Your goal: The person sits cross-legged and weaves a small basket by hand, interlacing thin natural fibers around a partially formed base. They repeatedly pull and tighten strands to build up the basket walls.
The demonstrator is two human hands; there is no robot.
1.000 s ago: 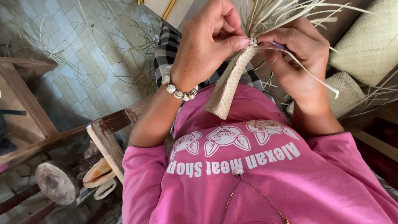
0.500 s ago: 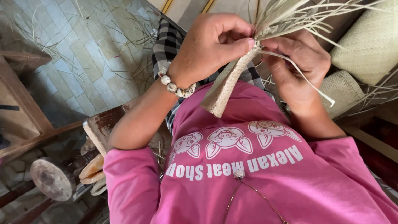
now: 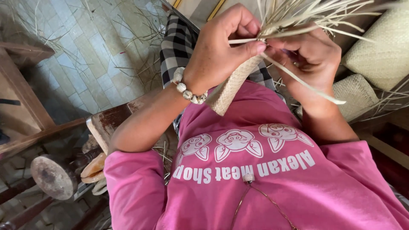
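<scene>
My left hand pinches the top edge of a small woven straw piece that hangs down over my pink shirt. A bead bracelet sits on that wrist. My right hand grips the same woven piece from the other side and holds pale loose straw strips that fan out upward. One long strip slants down across my right wrist. Both hands meet at the weave's upper rim.
Finished woven straw baskets lie at the right. A tiled floor littered with straw scraps spreads at the upper left. A wooden bench edge and a round wooden stool stand at the left. My checkered trouser leg shows beyond the hands.
Both hands stay on the weave. My left thumb has slid along the rim and the fingers work a strip across; the view has shifted slightly.
</scene>
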